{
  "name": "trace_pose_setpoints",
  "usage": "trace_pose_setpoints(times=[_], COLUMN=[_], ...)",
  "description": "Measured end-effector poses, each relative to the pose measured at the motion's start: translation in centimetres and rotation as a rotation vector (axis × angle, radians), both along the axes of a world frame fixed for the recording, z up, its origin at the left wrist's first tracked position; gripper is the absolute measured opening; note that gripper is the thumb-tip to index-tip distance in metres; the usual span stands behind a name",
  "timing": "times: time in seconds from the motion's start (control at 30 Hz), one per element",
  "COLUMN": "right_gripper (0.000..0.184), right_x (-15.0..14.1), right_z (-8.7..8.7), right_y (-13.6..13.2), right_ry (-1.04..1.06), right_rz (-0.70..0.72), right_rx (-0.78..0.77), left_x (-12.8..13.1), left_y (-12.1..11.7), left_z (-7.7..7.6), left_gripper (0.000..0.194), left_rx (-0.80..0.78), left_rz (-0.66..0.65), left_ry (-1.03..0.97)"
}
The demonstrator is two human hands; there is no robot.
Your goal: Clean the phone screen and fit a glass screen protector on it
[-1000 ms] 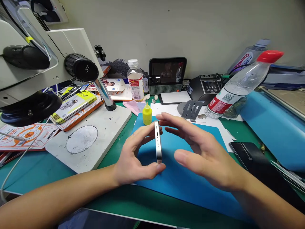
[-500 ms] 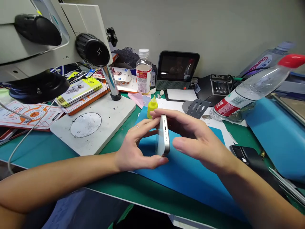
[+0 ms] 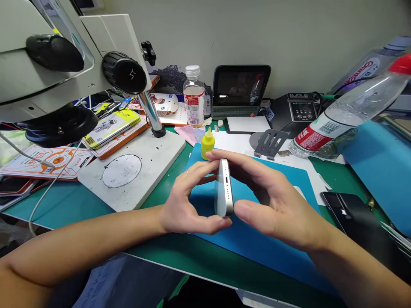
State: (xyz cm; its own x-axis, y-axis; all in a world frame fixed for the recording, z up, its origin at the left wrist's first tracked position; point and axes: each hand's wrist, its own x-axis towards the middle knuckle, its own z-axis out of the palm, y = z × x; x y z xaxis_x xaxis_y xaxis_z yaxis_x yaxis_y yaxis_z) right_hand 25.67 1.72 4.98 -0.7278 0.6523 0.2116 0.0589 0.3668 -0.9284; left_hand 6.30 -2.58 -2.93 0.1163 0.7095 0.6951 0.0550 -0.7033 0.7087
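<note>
A silver-edged smartphone (image 3: 226, 190) is held on its side above the blue mat (image 3: 250, 244), its charging port and speaker holes facing me. My left hand (image 3: 192, 205) grips it, thumb under the lower edge and fingers at the upper edge. From the other side my right hand (image 3: 272, 196) curves around it, fingertips over the top edge and thumb up against or very close to the phone's lower corner. Just behind the fingers a small yellow dropper bottle (image 3: 207, 145) stands on the mat.
A microscope with a black focus knob (image 3: 123, 72) and white base (image 3: 160, 160) stands at left. Behind are a drink bottle (image 3: 194, 100) and a smart display (image 3: 241, 87). At right are a tilted plastic bottle (image 3: 334, 122), a grey slotted bracket (image 3: 271, 143) and a black phone (image 3: 346, 209).
My right thumb has come closer to the phone's side. The view has shifted slightly; the left hand keeps its grip, with the phone in nearly the same pose.
</note>
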Motion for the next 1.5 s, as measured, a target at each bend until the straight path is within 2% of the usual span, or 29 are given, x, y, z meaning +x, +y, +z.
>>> trace_pose_setpoints(times=[0.17, 0.47, 0.7, 0.93, 1.5], right_gripper=[0.061, 0.064, 0.067, 0.068, 0.067], right_x=[0.1, 0.2, 0.4, 0.3, 0.5], right_z=[-0.3, -0.7, -0.5, -0.8, -0.6], right_y=[-0.2, -1.1, -1.4, -1.5, -1.5], right_ry=[0.003, 0.015, 0.047, 0.109, 0.106], right_rz=[0.005, -0.049, -0.038, -0.044, -0.051], right_rx=[-0.05, -0.127, -0.115, -0.117, -0.129], left_x=[-0.1, -0.1, -0.1, 0.0, 0.2], left_y=[0.1, 0.1, 0.0, -0.1, 0.1], left_z=[0.2, 0.1, 0.2, 0.4, 0.3], left_gripper=[0.086, 0.09, 0.091, 0.09, 0.09], left_rx=[0.083, 0.082, 0.087, 0.059, 0.082], left_rz=[0.047, 0.03, 0.048, 0.012, 0.022], left_ry=[0.064, 0.07, 0.114, 0.099, 0.087])
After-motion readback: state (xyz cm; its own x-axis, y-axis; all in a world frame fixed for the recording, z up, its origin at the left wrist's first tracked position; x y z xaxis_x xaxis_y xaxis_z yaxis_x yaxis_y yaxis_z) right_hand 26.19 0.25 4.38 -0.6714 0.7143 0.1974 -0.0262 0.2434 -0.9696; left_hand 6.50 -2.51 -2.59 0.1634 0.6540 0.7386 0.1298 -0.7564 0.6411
